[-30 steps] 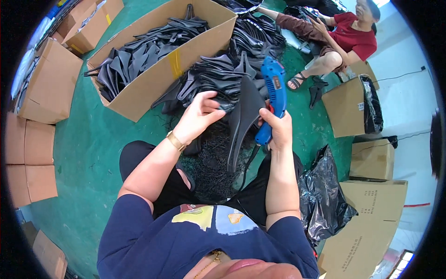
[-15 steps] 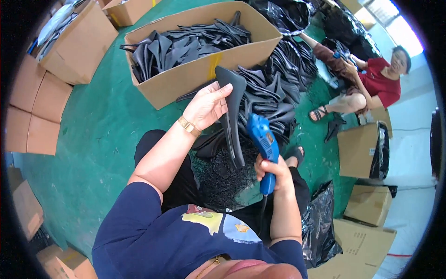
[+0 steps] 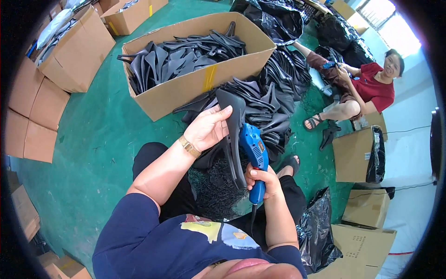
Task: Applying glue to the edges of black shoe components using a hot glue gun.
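My left hand [image 3: 211, 129] grips a long black plastic piece [image 3: 230, 104], wide at the top and narrowing downward, somewhat like a saddle shell. The thumb lies over its edge. In my right hand [image 3: 265, 180] is a blue corded power tool [image 3: 254, 146], held by its handle with the head upward. The tool's head is right against or just beside the piece's right edge; I cannot tell if they touch. Its working tip is hidden. Below, a heap of thin black trimmings [image 3: 216, 188] lies between my legs.
A cardboard box [image 3: 158, 100] full of similar black pieces stands ahead, beside a large pile of pieces [image 3: 272, 121]. At the far right a person in a red shirt [image 3: 374, 86] sits holding a blue tool. More cartons [image 3: 76, 60] line both sides; a black plastic bag [image 3: 318, 232] lies at my right.
My right hand has brought the blue power tool leftward, close to the black plastic piece. My left hand and the piece sit slightly lower in view, which has also shifted.
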{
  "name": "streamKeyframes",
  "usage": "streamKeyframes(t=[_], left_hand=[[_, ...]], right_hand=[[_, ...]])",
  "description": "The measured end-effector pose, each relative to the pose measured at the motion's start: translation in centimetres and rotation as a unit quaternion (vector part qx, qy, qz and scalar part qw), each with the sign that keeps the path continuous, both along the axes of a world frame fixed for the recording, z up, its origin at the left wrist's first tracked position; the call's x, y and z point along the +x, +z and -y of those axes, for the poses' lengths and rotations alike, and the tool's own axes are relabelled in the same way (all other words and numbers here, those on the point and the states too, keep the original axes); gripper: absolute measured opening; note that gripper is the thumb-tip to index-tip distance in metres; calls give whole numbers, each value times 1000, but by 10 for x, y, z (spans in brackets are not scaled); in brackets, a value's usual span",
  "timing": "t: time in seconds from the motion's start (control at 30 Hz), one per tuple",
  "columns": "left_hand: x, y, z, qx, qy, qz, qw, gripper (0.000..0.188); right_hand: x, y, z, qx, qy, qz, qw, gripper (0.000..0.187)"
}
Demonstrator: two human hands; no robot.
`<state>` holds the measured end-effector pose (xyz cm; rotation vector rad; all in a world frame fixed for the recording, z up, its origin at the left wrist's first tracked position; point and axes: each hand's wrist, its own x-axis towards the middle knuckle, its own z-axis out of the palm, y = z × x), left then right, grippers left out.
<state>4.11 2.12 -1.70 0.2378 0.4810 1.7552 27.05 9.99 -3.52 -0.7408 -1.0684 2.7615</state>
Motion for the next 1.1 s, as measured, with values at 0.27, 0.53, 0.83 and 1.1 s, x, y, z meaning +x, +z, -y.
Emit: streamKeyframes(t=[0.27,0.53,0.83,1.1], left_hand=[[9,6,1,-24,-14,-5,1000,21],[2,8,2,2,4,-36,999,24],[3,13,7,2,-31,-74,997,32],[1,11,-3,-51,68,-162,983,36]], right_hand=[[-4,2,-2,-21,-29,-10,999,22],[5,3,-5,4,-43,-13,999,26],[1,2,-3,-7,-43,-17,999,25],[5,4,-6,15,-52,-22,998,27]])
